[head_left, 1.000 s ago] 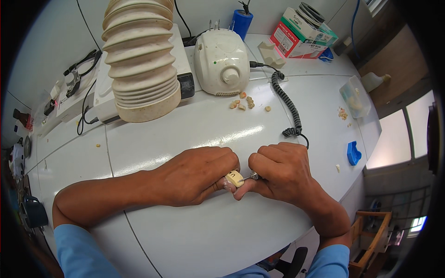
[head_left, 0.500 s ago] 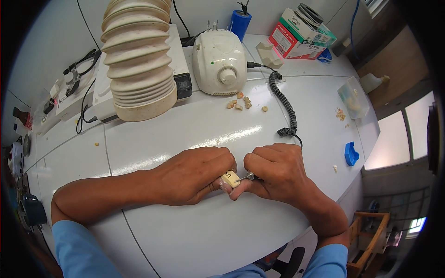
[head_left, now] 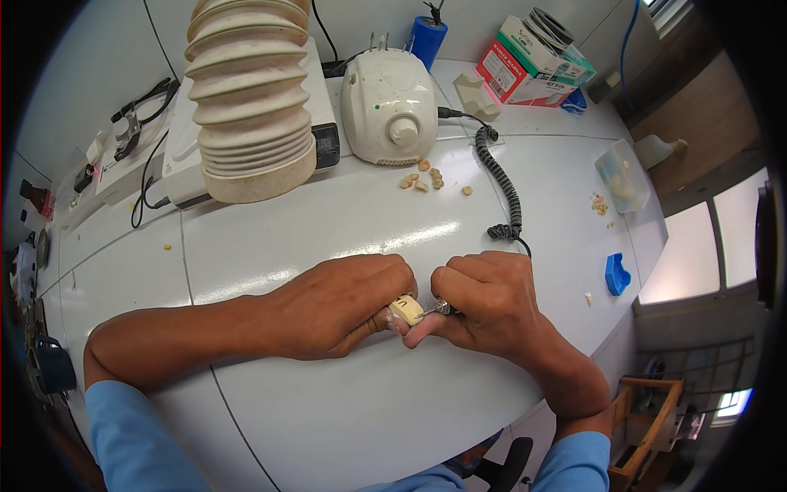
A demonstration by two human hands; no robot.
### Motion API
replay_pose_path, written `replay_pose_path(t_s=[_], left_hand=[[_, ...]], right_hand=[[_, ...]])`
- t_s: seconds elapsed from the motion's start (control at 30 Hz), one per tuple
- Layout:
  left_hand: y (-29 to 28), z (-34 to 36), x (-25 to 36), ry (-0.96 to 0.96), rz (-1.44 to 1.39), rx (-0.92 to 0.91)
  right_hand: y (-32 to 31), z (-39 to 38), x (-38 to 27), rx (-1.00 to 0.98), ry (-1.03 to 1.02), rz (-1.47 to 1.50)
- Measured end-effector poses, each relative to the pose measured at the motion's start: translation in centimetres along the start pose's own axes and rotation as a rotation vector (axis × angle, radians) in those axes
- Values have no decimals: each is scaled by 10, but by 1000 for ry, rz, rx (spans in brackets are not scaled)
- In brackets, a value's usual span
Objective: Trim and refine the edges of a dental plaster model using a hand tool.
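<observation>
Between the fingertips of my left hand (head_left: 340, 299) is a small pale yellow piece, like a dental casting (head_left: 404, 307), with a dark mark on top. My right hand (head_left: 492, 297) is closed around a rotary handpiece (head_left: 443, 307), most of it hidden inside the fist. Its thin metal bur meets the right side of the yellow piece, and my right thumb lies just below. Pale dust coats the left fingertips. A coiled black cord (head_left: 512, 197) runs from the white control unit (head_left: 389, 102) to behind my right hand.
A ribbed cream suction hose (head_left: 250, 107) hangs at the back left. Several tooth-coloured pieces (head_left: 421, 185) lie before the control unit. To the right are a blue moulded piece (head_left: 617, 274) and a clear plastic tub (head_left: 621, 176). Boxes (head_left: 533, 70) stand at the back.
The whole view has shifted slightly. My hands keep nearly the same pose, with the bur still at the yellow piece's right side.
</observation>
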State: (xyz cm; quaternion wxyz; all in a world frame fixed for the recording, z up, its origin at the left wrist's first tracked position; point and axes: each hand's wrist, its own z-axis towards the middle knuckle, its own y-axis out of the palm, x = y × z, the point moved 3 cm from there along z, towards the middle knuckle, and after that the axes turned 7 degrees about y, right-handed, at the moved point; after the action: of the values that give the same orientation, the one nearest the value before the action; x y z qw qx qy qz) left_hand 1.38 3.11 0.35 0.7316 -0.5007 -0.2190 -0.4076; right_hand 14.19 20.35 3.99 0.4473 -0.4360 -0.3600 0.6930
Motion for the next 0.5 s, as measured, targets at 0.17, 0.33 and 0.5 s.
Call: replay_pose_path(t_s=[0.17,0.33,0.5], left_hand=[[-2,1,1,-25,-6,-19],[-2,0,2,-33,-11,-16],[-2,1,3,-34,-6,-22]], right_hand=[[2,1,0,10,35,51],[-2,2,-3,12,-1,35],[2,1,0,14,17,43]])
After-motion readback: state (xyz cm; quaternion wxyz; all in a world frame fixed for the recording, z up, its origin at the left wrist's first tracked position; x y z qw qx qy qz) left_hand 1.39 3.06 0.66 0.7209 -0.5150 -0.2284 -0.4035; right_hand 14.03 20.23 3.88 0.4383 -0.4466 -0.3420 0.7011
